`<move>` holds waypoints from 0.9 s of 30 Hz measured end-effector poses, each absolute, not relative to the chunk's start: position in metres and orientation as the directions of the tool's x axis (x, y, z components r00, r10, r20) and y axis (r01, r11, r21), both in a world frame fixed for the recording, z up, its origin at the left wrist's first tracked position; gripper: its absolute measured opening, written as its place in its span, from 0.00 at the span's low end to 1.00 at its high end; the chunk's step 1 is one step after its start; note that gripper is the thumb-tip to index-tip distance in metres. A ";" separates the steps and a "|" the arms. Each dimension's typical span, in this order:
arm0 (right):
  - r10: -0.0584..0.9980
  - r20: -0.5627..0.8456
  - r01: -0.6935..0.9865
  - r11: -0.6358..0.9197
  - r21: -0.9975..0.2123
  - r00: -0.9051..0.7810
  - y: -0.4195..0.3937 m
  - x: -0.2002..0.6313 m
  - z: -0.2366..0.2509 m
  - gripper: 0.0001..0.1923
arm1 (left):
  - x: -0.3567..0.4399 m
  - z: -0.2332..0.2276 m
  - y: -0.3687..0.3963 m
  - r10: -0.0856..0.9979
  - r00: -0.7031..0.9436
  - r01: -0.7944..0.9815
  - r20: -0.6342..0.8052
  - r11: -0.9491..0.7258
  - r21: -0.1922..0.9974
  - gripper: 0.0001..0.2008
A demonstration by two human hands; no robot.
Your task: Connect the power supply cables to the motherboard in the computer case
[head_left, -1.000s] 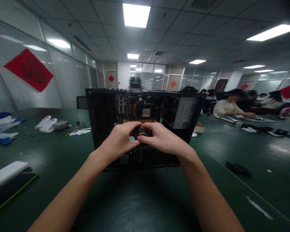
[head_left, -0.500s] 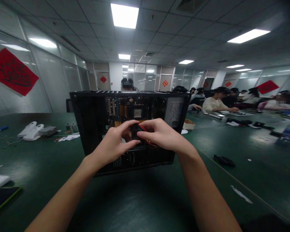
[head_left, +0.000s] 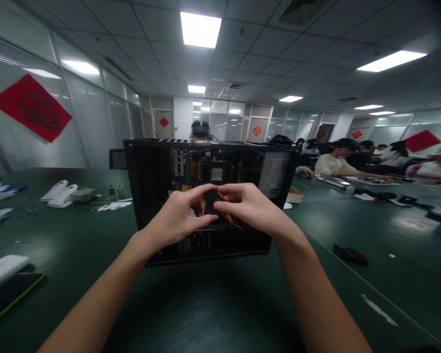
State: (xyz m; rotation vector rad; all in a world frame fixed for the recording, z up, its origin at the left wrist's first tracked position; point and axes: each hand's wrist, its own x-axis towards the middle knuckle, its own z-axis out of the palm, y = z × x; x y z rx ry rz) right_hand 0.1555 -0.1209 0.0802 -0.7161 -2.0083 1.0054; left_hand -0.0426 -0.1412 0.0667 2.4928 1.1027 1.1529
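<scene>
In front of the open computer case (head_left: 152, 196), both my hands are closed on a black power connector (head_left: 210, 204) with several coloured wires (head_left: 235, 223). My left hand (head_left: 180, 213) curves round it from the left, thumb below and index finger above. From the right, my right hand (head_left: 246, 206) pinches the connector's wire end between thumb and fingers. Behind the hands are the motherboard (head_left: 216, 172), a round fan (head_left: 251, 165) and the labelled power supply (head_left: 274, 171). The case stands upright on the green table (head_left: 191, 304). My fingers hide part of the connector.
White plastic bags (head_left: 61, 193) and a grey box (head_left: 84, 194) lie left of the case. Nearer are a white slab (head_left: 5, 272) and a dark green-edged device (head_left: 14, 294). On the right are a cardboard box (head_left: 294, 195) and a black item (head_left: 350, 254). People sit beyond.
The view has shifted, so the case and table objects appear further right. The connector shows more clearly between my fingers. Both hands keep their grip on it.
</scene>
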 end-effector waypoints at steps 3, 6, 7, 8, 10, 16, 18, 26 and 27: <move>0.748 0.390 0.139 0.534 -0.834 -0.537 -0.120 0.150 0.077 0.15 | -0.047 0.065 -0.140 0.665 0.438 0.581 0.605 -0.723 0.374 0.29; 0.758 0.424 0.142 0.552 -0.822 -0.495 -0.117 0.143 0.072 0.17 | -0.052 0.064 -0.137 0.627 0.436 0.605 0.646 -0.735 0.306 0.29; 0.764 0.447 0.141 0.563 -0.814 -0.465 -0.115 0.140 0.071 0.18 | -0.054 0.063 -0.136 0.606 0.428 0.614 0.671 -0.739 0.277 0.30; 0.766 0.478 0.139 0.579 -0.803 -0.430 -0.114 0.137 0.069 0.20 | -0.055 0.062 -0.134 0.575 0.415 0.629 0.705 -0.741 0.235 0.30; 0.753 0.552 0.144 0.629 -0.764 -0.357 -0.112 0.131 0.066 0.22 | -0.058 0.059 -0.131 0.480 0.396 0.680 0.783 -0.726 0.101 0.28; 0.620 0.730 0.237 0.785 -0.573 -0.288 -0.101 0.124 0.060 0.15 | -0.057 0.049 -0.119 0.189 0.466 0.784 0.864 -0.542 -0.304 0.12; 0.555 0.784 0.270 0.828 -0.491 -0.278 -0.094 0.126 0.057 0.15 | -0.056 0.046 -0.115 0.140 0.470 0.780 0.871 -0.528 -0.336 0.11; 0.316 0.798 0.510 0.860 -0.012 -0.514 -0.068 0.148 0.041 0.24 | -0.057 0.033 -0.091 0.162 0.402 0.766 0.901 -0.599 -0.234 0.05; 0.313 0.793 0.542 0.840 0.024 -0.522 -0.065 0.149 0.037 0.24 | -0.056 0.030 -0.088 0.174 0.405 0.757 0.898 -0.614 -0.223 0.05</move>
